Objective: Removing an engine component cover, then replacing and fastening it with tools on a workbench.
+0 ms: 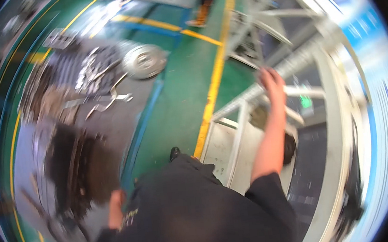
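- your right hand (272, 83) is raised far out to the right, fingers curled onto a pale grey metal frame bar (291, 62) of the white rack structure (333, 107); the blur keeps you from telling whether the grip is fully closed.
- that bar runs slantwise from the near left up to the far right, with more white struts crossing just beside it.
- your left hand (116, 208) hangs low at the near left, beside your dark top; only its upper part shows, so you cannot tell whether its fingers are apart or together, and it appears to hold nothing.
- a yellow painted floor line (213, 81) runs from near to far across the green floor (182, 94), just left of the rack.
- to the far left, a round silver metal disc (144, 61) lies on a dark grey mat (124, 123), near a bent silver metal rod (108, 101) and a heap of dark metal parts.
- your black shoe tip (174, 153) shows near the yellow line.
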Motion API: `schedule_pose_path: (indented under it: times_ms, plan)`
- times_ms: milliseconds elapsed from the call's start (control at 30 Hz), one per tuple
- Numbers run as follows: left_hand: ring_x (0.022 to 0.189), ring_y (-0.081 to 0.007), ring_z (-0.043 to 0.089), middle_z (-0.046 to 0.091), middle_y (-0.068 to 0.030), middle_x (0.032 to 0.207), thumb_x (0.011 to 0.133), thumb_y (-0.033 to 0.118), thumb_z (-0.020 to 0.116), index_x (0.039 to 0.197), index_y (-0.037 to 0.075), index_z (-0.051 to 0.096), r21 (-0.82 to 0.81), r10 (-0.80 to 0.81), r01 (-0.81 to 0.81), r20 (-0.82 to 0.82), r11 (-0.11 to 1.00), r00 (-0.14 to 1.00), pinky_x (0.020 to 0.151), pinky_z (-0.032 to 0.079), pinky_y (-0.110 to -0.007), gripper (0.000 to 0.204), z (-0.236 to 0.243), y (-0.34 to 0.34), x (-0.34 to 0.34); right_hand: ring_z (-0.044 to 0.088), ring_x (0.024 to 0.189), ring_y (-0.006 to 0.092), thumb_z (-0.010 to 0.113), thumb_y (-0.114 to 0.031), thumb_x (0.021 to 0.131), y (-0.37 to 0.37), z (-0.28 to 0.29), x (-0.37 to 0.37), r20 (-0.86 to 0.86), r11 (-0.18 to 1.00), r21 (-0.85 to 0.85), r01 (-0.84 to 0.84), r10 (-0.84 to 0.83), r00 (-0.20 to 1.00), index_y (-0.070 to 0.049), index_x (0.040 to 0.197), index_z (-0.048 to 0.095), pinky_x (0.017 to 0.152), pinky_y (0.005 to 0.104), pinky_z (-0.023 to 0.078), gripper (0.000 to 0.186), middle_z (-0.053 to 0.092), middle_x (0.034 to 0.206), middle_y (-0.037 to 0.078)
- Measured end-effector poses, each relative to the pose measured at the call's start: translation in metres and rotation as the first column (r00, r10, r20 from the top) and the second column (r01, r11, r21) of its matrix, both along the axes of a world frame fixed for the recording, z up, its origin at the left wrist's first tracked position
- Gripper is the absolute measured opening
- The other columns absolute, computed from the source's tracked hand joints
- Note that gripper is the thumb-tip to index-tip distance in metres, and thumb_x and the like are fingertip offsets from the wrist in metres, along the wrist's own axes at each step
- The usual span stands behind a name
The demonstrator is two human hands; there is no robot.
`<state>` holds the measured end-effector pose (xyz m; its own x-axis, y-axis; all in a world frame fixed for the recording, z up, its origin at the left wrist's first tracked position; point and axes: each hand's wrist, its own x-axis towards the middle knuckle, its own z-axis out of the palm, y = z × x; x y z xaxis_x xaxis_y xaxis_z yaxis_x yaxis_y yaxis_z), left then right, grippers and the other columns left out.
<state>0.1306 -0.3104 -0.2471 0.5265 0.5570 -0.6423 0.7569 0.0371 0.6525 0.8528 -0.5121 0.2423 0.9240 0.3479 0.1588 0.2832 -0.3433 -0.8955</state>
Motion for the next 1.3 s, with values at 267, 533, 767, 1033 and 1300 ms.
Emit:
schedule_pose_path:
  times_ms: [267, 533, 767, 1033, 1300]
  plan:
    - [0.066, -0.0154, 0.062, 0.065, -0.005, 0.075, 0.089, 0.024, 0.059, 0.092, 0.004, 0.065, -0.051, 0.583, -0.581, 0.094, 0.813, 0.807, 0.055, 0.048, -0.031, 0.02, 0.134, 0.014, 0.16, 0.068, 0.071, 0.0308, 0.062, -0.011, 0.078, -0.106, -0.332, 0.029, 0.302, 0.698, -0.715, -0.033, 0.351, 0.887, 0.004, 0.127, 0.056, 0.069, 0.0404, 0.054, 0.052, 0.069, 0.079, 0.019]
    - [0.066, -0.0154, 0.063, 0.067, -0.0078, 0.077, 0.087, 0.016, 0.058, 0.096, 0.002, 0.067, 0.263, 0.727, -0.771, 0.262, 0.579, 0.635, 0.063, 0.05, -0.031, 0.019, 0.184, 0.073, 0.174, 0.062, 0.068, 0.0202, 0.065, -0.022, 0.085, -0.105, -0.386, -0.044, -0.795, 0.656, -0.368, -0.658, 0.144, 0.589, 0.003, 0.125, 0.056, 0.063, 0.034, 0.052, 0.047, 0.068, 0.089, 0.013]
    - [0.089, -0.0272, 0.067, 0.07, -0.0147, 0.097, 0.087, 0.029, 0.061, 0.104, 0.002, 0.065, 0.018, 0.569, -0.57, 0.039, 0.821, 0.821, 0.079, 0.052, -0.038, 0.032, 0.171, 0.112, 0.21, 0.063, 0.073, 0.0204, 0.06, -0.032, 0.089, -0.016, -0.361, -0.005, -0.658, 0.546, -0.509, -0.665, 0.252, 0.71, 0.003, 0.112, 0.063, 0.06, 0.0313, 0.048, 0.042, 0.07, 0.091, 0.011]
    - [0.099, -0.0312, 0.066, 0.069, -0.0155, 0.102, 0.088, 0.03, 0.062, 0.104, 0.005, 0.066, -0.007, 0.56, -0.561, -0.036, 0.828, 0.827, 0.083, 0.051, -0.04, 0.03, 0.109, 0.116, 0.209, 0.069, 0.077, 0.0283, 0.067, -0.015, 0.08, 0.114, -0.343, 0.08, -0.41, 0.134, -0.816, -0.562, 0.55, 0.728, -0.001, 0.142, 0.037, 0.077, 0.0409, 0.056, 0.071, 0.068, 0.081, 0.018]
    - [0.071, -0.0172, 0.065, 0.067, -0.0085, 0.08, 0.09, 0.026, 0.061, 0.093, 0.003, 0.066, -0.105, 0.912, -0.931, -0.189, 0.349, 0.363, 0.063, 0.05, -0.032, 0.024, 0.096, 0.004, 0.186, 0.057, 0.109, 0.0394, 0.068, -0.017, 0.079, 0.488, -0.292, -0.08, -0.003, 0.035, -0.631, -0.775, 0.999, 0.048, -0.004, 0.125, 0.055, 0.093, 0.046, 0.048, 0.05, 0.058, 0.121, 0.021]
